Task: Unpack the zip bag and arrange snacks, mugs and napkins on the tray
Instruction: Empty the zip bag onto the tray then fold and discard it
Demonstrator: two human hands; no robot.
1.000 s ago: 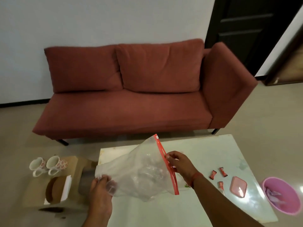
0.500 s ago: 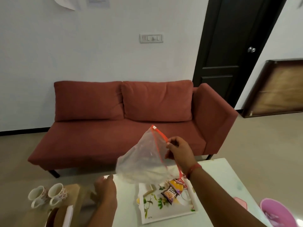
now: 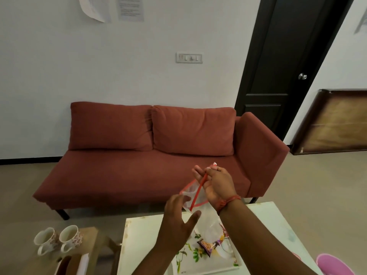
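Above the tray, right hand pinches zip bag (snack-packet print unreadable).

A single head-worn wide-angle camera is looking forward and only slightly down from above the near edge of the white table, so no second view is sharing the scene. It is facing the red sofa and the wall behind it square on, with the dark door leaning at the right from lens distortion. The two hands are sitting close under the lens, while the table is getting cropped along the bottom edge.
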